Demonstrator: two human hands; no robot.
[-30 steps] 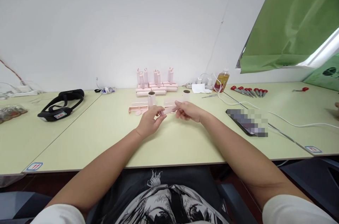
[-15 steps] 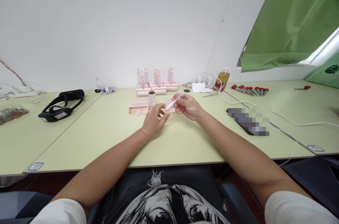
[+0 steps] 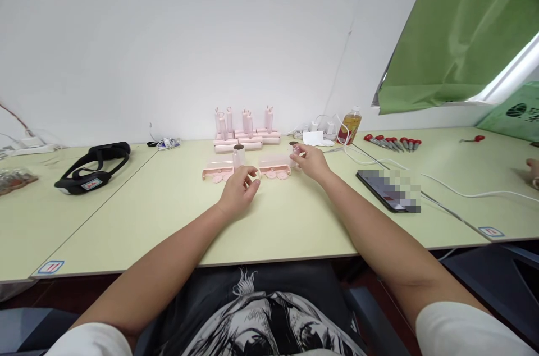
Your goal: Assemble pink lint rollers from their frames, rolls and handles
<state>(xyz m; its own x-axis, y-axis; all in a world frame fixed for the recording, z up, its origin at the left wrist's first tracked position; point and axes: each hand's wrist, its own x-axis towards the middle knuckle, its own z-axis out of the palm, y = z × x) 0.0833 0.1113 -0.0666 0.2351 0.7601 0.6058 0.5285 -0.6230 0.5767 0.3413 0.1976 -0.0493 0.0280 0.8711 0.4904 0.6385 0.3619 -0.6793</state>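
Observation:
My right hand is at the right end of a pink tray, its fingers closed on a clear plastic tube. They partly hide that tube and a clear cylinder with a dark top there. My left hand hovers over the table front of a second pink tray, fingers curved and apart, holding nothing. Between the trays stands another clear cylinder with a dark brown top. Small round pink discs lie before both trays.
Pink cases carrying upright pink tubes line the wall. On the right are a drink bottle, red-handled tools, a phone and white cables. A black headset lies left. Another person's hand shows at the right edge.
My right hand has moved slightly right with the clear tube, away from my left hand. My left hand has drawn back a little. The right-hand tray is uncovered. Another person's hand has appeared.

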